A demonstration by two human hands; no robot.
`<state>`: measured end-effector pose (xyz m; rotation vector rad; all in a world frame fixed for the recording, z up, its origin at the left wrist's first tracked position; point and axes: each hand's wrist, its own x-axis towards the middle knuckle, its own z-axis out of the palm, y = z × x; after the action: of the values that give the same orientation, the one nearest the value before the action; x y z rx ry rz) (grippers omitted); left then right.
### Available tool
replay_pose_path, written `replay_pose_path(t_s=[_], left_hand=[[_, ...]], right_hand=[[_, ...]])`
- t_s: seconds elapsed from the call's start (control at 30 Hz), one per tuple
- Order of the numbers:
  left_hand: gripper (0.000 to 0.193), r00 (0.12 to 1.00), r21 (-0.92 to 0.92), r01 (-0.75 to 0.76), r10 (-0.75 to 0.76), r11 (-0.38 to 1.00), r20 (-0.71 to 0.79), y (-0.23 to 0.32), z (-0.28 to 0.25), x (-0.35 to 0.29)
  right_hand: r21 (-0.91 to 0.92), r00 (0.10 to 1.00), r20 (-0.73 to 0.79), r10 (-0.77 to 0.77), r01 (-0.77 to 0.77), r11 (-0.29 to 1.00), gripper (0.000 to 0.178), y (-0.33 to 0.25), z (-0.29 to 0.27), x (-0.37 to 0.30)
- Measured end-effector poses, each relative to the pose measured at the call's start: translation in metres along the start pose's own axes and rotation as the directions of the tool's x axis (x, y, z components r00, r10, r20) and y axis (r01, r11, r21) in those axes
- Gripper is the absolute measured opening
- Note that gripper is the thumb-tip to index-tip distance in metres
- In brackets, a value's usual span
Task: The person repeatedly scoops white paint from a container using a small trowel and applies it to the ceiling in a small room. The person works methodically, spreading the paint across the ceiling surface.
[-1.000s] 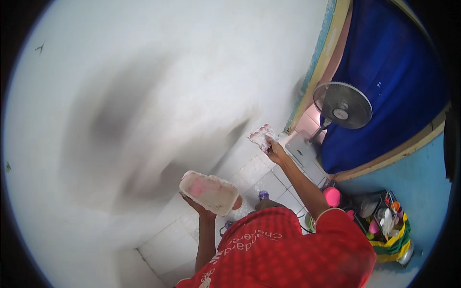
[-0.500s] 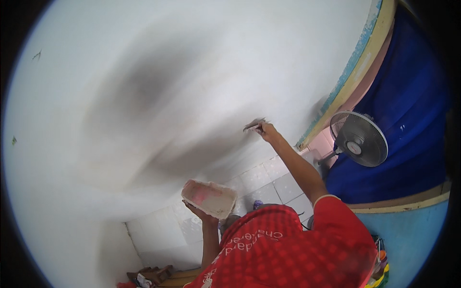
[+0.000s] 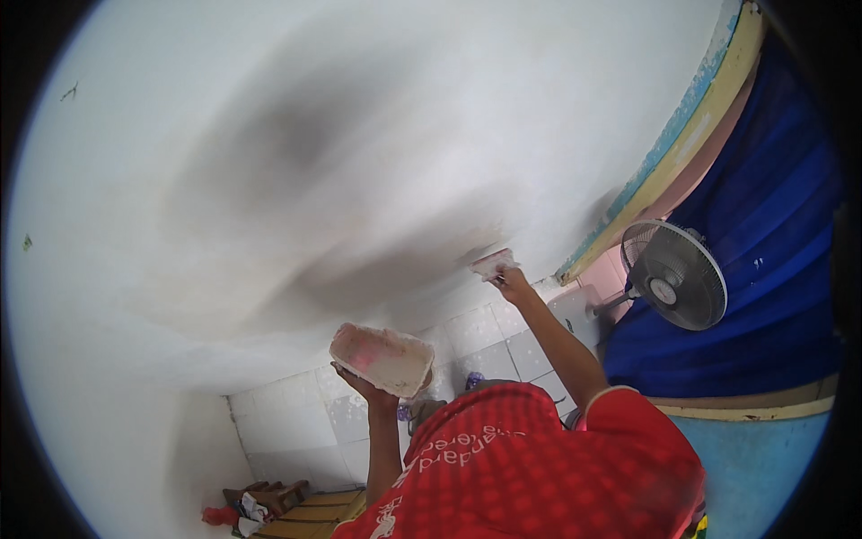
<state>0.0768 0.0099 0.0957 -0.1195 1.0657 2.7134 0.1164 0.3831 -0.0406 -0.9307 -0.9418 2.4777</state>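
Note:
My right hand is closed around a putty knife, its wide blade coated with whitish paste. The blade is up at the white wall; I cannot tell whether it touches. A shallow rectangular tub, smeared with white and pinkish residue, rests in my left hand, tilted so that its inside shows. The fingers beneath the tub are mostly hidden. A dark shadow falls across the wall beside the knife.
On the right, a standing fan is in front of a blue curtain in a yellow-edged doorway frame. Pale tiles cover the floor. At lower left, wooden furniture has loose items on it.
My right hand has drawn down a little, and the putty knife has turned so its coated blade face shows. The tub has shifted slightly left and up.

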Motion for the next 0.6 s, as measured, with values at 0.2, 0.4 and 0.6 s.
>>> replay_pose_path(t_s=[0.2, 0.4, 0.6], left_hand=[[0.056, 0.997, -0.072, 0.039, -0.043, 0.997, -0.061, 0.007, -0.003, -0.001], [0.048, 0.987, -0.039, 0.046, -0.052, 0.998, -0.150, 0.025, 0.041, -0.032], [0.044, 0.988, -0.016, 0.156, -0.157, 0.988, -0.005, 0.015, 0.082, -0.017]], right_hand=[[-0.460, 0.856, 0.248, -0.453, 0.516, 0.723, 0.013, -0.065, 0.062, 0.024], [0.056, 0.981, -0.069, -0.182, 0.186, 0.981, 0.011, -0.079, 0.071, -0.092], [-0.930, 0.727, 0.366, -0.580, 0.290, -0.224, 0.023, -0.056, -0.037, 0.084]])
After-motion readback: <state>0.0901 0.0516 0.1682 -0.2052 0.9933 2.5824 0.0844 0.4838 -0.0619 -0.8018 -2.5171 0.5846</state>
